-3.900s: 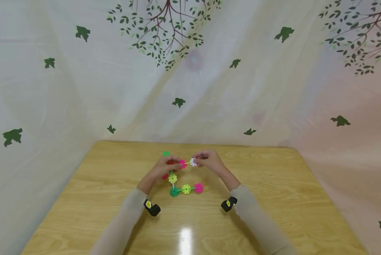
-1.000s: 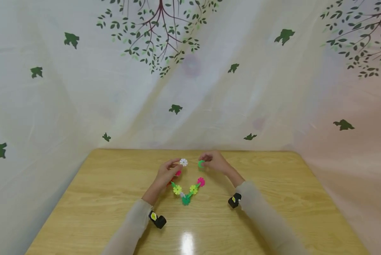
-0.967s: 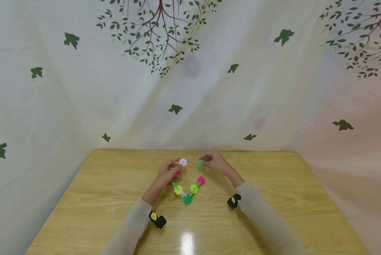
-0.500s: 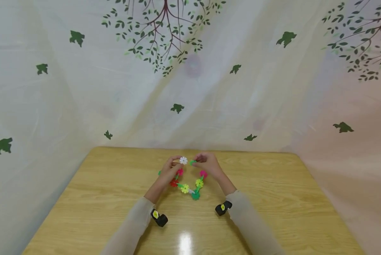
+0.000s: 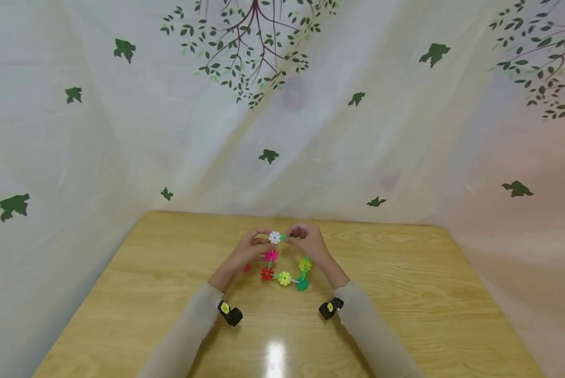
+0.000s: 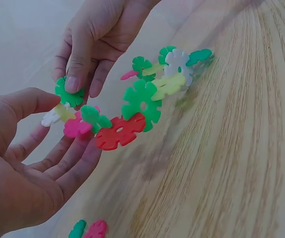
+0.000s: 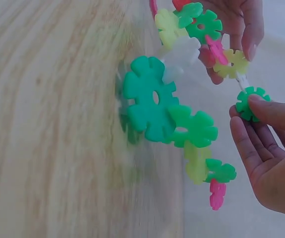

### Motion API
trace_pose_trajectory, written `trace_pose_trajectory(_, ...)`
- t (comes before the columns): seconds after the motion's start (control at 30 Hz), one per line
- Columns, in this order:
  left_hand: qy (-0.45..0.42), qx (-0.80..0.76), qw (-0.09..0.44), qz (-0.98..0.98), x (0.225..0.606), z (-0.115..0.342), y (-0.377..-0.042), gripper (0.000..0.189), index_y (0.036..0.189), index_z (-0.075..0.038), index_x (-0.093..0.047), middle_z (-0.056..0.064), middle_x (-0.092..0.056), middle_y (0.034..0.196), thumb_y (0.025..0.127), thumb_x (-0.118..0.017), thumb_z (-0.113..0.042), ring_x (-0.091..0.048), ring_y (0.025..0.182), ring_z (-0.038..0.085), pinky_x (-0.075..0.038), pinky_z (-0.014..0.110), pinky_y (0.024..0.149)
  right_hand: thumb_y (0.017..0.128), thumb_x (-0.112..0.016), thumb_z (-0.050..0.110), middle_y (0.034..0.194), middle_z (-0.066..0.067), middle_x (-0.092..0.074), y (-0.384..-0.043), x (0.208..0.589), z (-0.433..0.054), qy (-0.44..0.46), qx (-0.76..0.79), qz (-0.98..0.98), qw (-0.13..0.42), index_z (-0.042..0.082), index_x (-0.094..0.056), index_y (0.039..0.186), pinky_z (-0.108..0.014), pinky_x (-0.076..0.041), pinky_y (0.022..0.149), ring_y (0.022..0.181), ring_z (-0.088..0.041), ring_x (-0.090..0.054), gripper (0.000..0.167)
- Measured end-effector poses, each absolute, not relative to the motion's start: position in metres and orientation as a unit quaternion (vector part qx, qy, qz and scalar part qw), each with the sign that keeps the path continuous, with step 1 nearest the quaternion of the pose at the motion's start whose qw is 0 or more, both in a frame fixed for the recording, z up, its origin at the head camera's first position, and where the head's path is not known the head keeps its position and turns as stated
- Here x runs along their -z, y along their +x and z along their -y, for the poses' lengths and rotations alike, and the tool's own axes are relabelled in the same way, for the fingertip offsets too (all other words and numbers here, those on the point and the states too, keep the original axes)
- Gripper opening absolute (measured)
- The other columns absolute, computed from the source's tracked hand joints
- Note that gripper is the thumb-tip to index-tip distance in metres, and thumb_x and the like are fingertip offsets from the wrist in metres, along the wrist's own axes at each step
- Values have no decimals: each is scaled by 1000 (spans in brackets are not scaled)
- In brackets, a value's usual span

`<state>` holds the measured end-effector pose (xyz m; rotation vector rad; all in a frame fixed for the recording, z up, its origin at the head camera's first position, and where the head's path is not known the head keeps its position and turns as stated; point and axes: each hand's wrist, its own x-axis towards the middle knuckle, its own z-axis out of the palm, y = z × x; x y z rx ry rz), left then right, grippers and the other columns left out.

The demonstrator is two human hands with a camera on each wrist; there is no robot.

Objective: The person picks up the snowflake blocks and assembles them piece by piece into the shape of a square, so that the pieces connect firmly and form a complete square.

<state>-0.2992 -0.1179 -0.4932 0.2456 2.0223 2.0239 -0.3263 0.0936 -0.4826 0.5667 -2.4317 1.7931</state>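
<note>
A chain of interlocked plastic snowflake discs hangs in a curve between my hands and the table. My left hand [image 5: 248,253] pinches its upper end, by the white disc [image 5: 275,238] and the yellow disc [image 7: 233,63]. Thumb and fingers of my right hand [image 5: 310,244] pinch a green disc [image 7: 251,103], whose edge meets the white disc; how deep the slots sit is hard to see. Lower along the chain come a pink disc [image 6: 78,125], a red disc [image 6: 120,132], a green disc [image 6: 141,105] and a dark green disc [image 7: 149,98]. A pink disc [image 7: 217,194] ends the far side.
Loose pieces, a green disc [image 6: 78,229] and a pink disc [image 6: 96,230], lie on the wooden table [image 5: 145,304] beside my left hand. A pale printed cloth [image 5: 206,157] hangs behind the table's far edge.
My right hand has come left with the green disc, from apart to meeting the white disc. Earlier it held the white disc, which then passed to my left hand's side. The chain's lower part has swung right.
</note>
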Motion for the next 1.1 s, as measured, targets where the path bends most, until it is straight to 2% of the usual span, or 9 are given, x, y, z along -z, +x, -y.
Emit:
trace_pose_trajectory(0.1,85,-704,148,-690,493,120,-302,38,138,-2,-46,31,-60,130,103,-58,-10,-69,92,15,-62,46,88,85,-79,-2,91,-20,-75,-327,480,-93,191,-581,791,30,-5,-71,91,-20,-56,70,79,-8,-67,10)
trace_pose_trajectory(0.27,57,-696,151,-699,493,123,-304,33,130,4,-53,13,-67,118,105,-57,-17,-70,92,16,-63,42,85,85,-80,1,90,-17,-75,-328,482,-93,206,-565,799,19,-3,-72,89,-22,-58,70,80,-8,-69,9)
trace_pose_trajectory(0.37,55,-689,151,-706,491,125,-306,32,125,8,-58,7,-68,109,103,-61,-15,-69,93,17,-63,38,85,85,-80,2,89,-15,-76,-327,482,-93,214,-552,806,16,-2,-74,88,-23,-59,70,79,-9,-70,8)
trace_pose_trajectory(0.53,58,-687,157,-707,487,129,-310,29,122,10,-61,4,-70,99,99,-64,-8,-69,88,15,-63,37,84,85,-80,1,89,-17,-76,-325,480,-94,233,-538,810,16,-2,-75,86,-24,-60,70,78,-14,-72,6)
trace_pose_trajectory(0.77,79,-692,152,-701,482,133,-312,24,114,8,-67,3,-73,95,94,-70,-5,-72,83,13,-62,38,87,84,-80,-3,88,-20,-75,-325,477,-92,253,-530,809,27,-5,-75,85,-22,-60,69,78,-23,-73,5)
trace_pose_trajectory(0.9,98,-704,147,-688,484,136,-308,16,106,7,-71,5,-74,92,92,-71,-1,-73,79,13,-63,38,85,83,-78,-7,88,-24,-74,-322,478,-89,261,-538,801,13,-10,-74,85,-22,-60,70,80,-32,-74,6)
trace_pose_trajectory(1.0,79,-702,146,-693,484,136,-306,19,108,11,-69,5,-75,90,92,-71,1,-73,77,13,-62,42,87,84,-76,-10,88,-28,-73,-315,470,-88,267,-533,803,6,-14,-72,84,-25,-62,72,83,-40,-74,6)
trace_pose_trajectory(1.1,56,-699,142,-699,484,134,-305,23,110,14,-67,3,-74,87,92,-71,2,-73,75,13,-62,43,87,83,-78,-8,86,-26,-74,-313,469,-87,268,-527,806,14,-11,-74,83,-26,-62,72,81,-33,-75,5)
